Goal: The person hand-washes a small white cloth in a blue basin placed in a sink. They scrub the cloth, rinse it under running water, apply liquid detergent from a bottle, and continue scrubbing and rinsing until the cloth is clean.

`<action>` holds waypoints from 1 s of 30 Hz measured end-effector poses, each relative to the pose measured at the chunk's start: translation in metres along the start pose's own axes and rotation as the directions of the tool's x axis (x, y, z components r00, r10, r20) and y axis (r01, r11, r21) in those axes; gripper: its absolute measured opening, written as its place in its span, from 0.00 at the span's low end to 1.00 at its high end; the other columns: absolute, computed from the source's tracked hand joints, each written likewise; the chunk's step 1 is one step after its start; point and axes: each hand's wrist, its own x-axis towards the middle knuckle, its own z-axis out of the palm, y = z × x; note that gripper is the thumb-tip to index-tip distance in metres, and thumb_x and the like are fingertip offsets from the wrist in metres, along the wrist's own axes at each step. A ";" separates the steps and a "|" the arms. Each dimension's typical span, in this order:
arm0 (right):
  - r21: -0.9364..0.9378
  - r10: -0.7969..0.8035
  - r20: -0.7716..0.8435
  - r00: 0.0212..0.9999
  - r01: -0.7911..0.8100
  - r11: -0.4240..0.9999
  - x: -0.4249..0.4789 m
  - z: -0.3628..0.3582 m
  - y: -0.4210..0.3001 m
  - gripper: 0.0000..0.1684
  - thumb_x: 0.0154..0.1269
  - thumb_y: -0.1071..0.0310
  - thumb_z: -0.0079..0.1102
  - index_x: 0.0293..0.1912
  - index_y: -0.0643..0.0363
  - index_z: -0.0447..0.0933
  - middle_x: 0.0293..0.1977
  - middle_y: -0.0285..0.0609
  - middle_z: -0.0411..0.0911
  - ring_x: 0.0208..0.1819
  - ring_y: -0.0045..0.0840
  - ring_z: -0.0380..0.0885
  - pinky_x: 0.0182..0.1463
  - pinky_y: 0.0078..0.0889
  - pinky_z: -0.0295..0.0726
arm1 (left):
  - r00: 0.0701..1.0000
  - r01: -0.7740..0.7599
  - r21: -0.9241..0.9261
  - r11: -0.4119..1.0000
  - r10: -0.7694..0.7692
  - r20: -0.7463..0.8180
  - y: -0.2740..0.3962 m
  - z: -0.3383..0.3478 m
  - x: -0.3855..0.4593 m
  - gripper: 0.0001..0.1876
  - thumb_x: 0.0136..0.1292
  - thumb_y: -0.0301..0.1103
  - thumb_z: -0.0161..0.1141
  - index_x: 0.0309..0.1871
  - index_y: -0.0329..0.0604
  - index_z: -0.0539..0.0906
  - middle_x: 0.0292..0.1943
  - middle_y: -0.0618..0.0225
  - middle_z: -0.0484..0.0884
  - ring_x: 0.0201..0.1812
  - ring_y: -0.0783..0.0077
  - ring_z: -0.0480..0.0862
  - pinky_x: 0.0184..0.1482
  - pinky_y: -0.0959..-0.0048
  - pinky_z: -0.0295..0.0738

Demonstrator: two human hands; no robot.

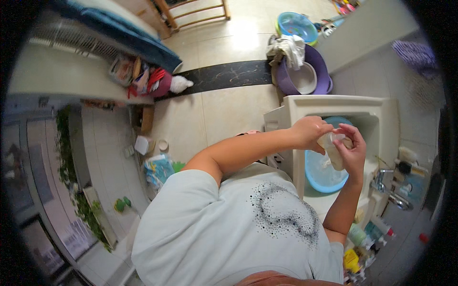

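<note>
Both hands are over a light blue plastic basin (323, 180) set in a white sink (298, 178). The basin holds cloudy water with some foam. My right hand (352, 148) grips a pale, partly translucent item (335, 157), with fingers curled over its top and thumb along its near side. A whitish round part shows at its upper end, but I cannot make out exactly what it is. Across from it, my left hand (311, 132) touches the same item at its upper left, fingertips close to those of the right hand. Part of the item is hidden by the fingers.
A chrome faucet (388, 189) juts from the sink's right side. Several bottles (357, 236) crowd the lower right. Beyond the sink stands a purple tub (322, 68) with a white basin (304, 80) and white cloth (288, 50). Another blue basin (297, 26) sits farther off.
</note>
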 end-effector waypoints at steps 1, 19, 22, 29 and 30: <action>0.056 0.006 0.036 0.999 -0.008 0.998 0.001 0.004 -0.001 0.26 0.43 0.82 0.61 0.46 0.59 0.72 0.37 0.38 0.75 0.39 0.20 0.74 0.45 0.22 0.73 | 0.999 0.011 -0.008 1.000 -0.011 -0.030 0.001 -0.002 -0.007 0.31 0.32 0.42 0.72 0.44 0.45 0.75 0.36 0.64 0.78 0.39 0.58 0.76 0.41 0.63 0.71; 0.225 0.003 -0.222 0.975 0.048 0.973 -0.071 -0.016 0.006 0.14 0.49 0.83 0.57 0.39 0.63 0.73 0.40 0.43 0.77 0.45 0.23 0.74 0.51 0.26 0.72 | 0.988 -0.151 -0.003 0.989 0.151 0.041 0.034 0.029 0.002 0.27 0.33 0.40 0.71 0.40 0.45 0.76 0.34 0.63 0.77 0.40 0.57 0.76 0.42 0.64 0.71; 0.318 0.084 -0.446 0.891 0.070 0.946 -0.115 -0.031 0.009 0.13 0.49 0.82 0.59 0.37 0.62 0.72 0.41 0.44 0.77 0.45 0.23 0.74 0.51 0.26 0.72 | 0.943 -0.199 -0.055 0.978 0.207 0.260 0.046 0.054 0.019 0.28 0.33 0.37 0.72 0.43 0.44 0.77 0.39 0.61 0.78 0.41 0.57 0.76 0.45 0.65 0.71; 0.335 0.336 -0.882 0.329 -0.062 0.940 -0.265 -0.014 0.031 0.11 0.48 0.77 0.62 0.34 0.61 0.73 0.34 0.37 0.76 0.38 0.19 0.73 0.45 0.23 0.72 | 0.729 -0.294 -0.233 0.927 0.375 0.573 0.080 0.132 0.035 0.27 0.35 0.37 0.72 0.43 0.45 0.76 0.38 0.64 0.79 0.42 0.58 0.76 0.43 0.65 0.72; 0.322 0.353 -0.908 0.226 -0.165 0.932 -0.288 -0.005 0.037 0.11 0.47 0.76 0.63 0.33 0.61 0.73 0.33 0.36 0.76 0.37 0.19 0.73 0.44 0.22 0.72 | 0.703 -0.292 -0.279 0.915 0.403 0.586 0.083 0.144 0.036 0.27 0.35 0.37 0.72 0.43 0.44 0.76 0.38 0.64 0.79 0.42 0.58 0.76 0.43 0.65 0.72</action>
